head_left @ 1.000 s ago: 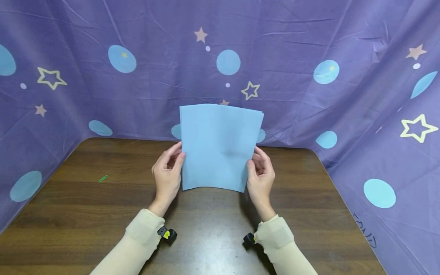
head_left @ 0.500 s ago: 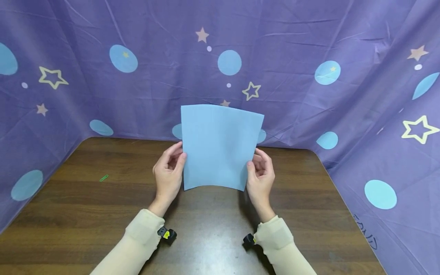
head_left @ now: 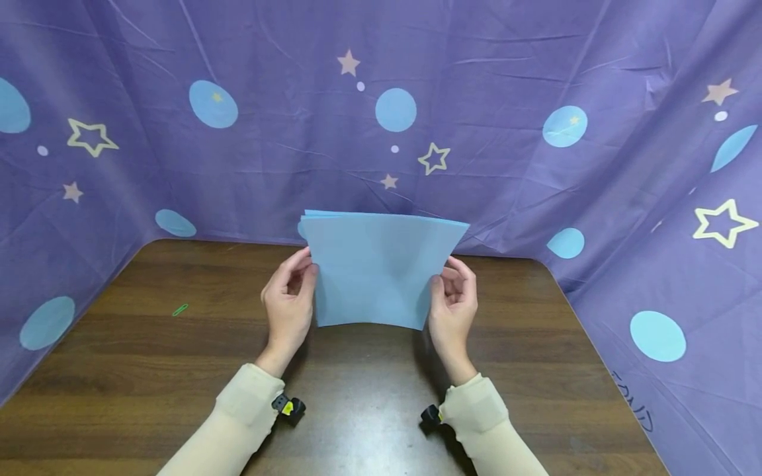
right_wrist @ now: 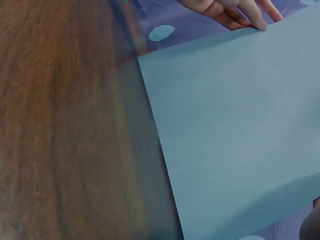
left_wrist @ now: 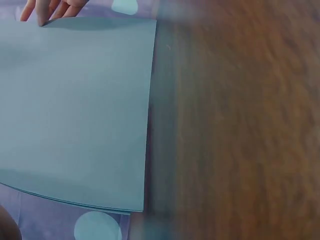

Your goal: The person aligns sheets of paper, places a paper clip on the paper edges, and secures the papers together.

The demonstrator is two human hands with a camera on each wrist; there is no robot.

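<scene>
Between the two hands, a thin stack of light blue paper sheets [head_left: 378, 271] is held up over the table. My left hand [head_left: 288, 301] pinches its left edge, thumb on the near face. The right hand [head_left: 452, 307] pinches the right edge the same way. The stack bows slightly, and its top edges are a little out of line at the upper left. In the left wrist view, several layers of the paper [left_wrist: 75, 110] show along one edge. The right wrist view shows the broad plain face of the paper [right_wrist: 240, 125]. Fingers behind the stack are partly hidden.
A green paper clip [head_left: 180, 309] lies on the brown wooden table [head_left: 149, 383], left of the hands. A purple curtain [head_left: 488, 165] with stars and blue spots surrounds the table's back and sides.
The stack's top edge has dropped, tilting toward me, and its upper part has spread wider. Sheet edges that were aligned half a second ago now show offset at the top. Both hands hold nearly still.
</scene>
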